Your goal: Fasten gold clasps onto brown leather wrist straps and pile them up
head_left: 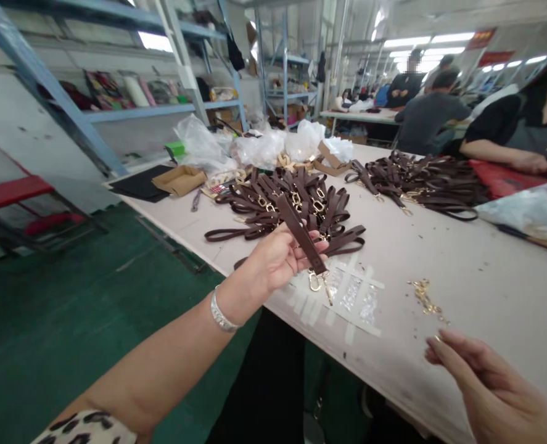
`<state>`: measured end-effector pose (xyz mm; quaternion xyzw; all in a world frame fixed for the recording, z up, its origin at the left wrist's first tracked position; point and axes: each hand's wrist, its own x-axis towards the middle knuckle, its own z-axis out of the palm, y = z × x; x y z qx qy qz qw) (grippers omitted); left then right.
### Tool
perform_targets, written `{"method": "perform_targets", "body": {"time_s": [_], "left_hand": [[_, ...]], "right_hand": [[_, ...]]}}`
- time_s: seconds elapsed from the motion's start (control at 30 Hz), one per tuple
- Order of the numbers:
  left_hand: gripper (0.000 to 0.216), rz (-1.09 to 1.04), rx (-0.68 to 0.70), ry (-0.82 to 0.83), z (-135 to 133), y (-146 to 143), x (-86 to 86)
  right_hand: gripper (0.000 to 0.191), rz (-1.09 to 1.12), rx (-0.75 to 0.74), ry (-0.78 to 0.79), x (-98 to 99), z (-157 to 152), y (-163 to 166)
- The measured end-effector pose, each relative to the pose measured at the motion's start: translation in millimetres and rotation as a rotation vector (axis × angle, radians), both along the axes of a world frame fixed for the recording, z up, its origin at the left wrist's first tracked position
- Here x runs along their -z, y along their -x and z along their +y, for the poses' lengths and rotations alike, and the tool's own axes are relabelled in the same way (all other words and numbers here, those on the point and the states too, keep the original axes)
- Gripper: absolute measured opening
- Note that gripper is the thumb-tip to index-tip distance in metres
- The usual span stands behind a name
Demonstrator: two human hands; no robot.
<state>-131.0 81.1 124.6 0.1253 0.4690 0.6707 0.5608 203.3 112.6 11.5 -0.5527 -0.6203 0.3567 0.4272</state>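
Note:
A dark brown leather wrist strap (pixel 301 237) lies across the fingers of my left hand (pixel 282 256), which is closed on it above the table edge. Gold hardware, a ring and a clasp (pixel 316 282), dangles from the strap's lower end. My right hand (pixel 486 376) is at the lower right, thumb and fingertips pinched together; a tiny bit shows at the tips, too small to name. Just beyond it is a small heap of gold metal pieces (pixel 425 297). Behind my left hand spreads a pile of similar brown straps (pixel 264 200) with gold clasps.
Taped to the table (pixel 388 259) are small clear bags (pixel 351 293). Farther back stand a cardboard tray (pixel 179 180) and plastic bags (pixel 259 148). A second strap pile (pixel 421 179) lies at the right, near a co-worker's arm (pixel 504 154). A red stool (pixel 14 192) is at left.

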Motion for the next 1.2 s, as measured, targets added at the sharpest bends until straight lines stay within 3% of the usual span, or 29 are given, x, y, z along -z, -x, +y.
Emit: {"method": "perform_targets", "body": {"time_s": [0.13,0.33,0.53,0.77,0.9,1.0,1.1,1.2], "left_hand": [[0.018,-0.084,0.055,0.062,-2,-45,18.7],[0.019,-0.124,0.137,0.067,-9,-82,35.1],[0.012,-0.232,0.131,0.049,-10,-98,38.5],[0.018,-0.193,0.083,0.007,-19,-123,63.0],[0.023,-0.174,0.324,-0.088,-43,-128,85.3],[0.041,-0.144,0.452,-0.138,-55,-127,95.9],[0.046,-0.130,0.438,-0.174,-57,-126,100.0],[0.038,-0.104,0.353,-0.185,-53,-124,99.8]], "right_hand": [[0.027,0.080,-0.118,0.016,-19.5,-36,39],[0.013,0.151,-0.203,-0.103,-21.6,-45,51],[0.012,0.318,-0.350,0.133,-16.1,-52,59],[0.020,0.398,-0.205,0.232,3.6,-64,71],[0.024,0.643,-0.177,0.403,7.7,-62,72],[0.024,0.797,-0.203,0.513,3.7,-61,72],[0.019,0.824,-0.231,0.523,-1.1,-62,73],[0.019,0.806,-0.225,0.485,-2.0,-65,71]]}}
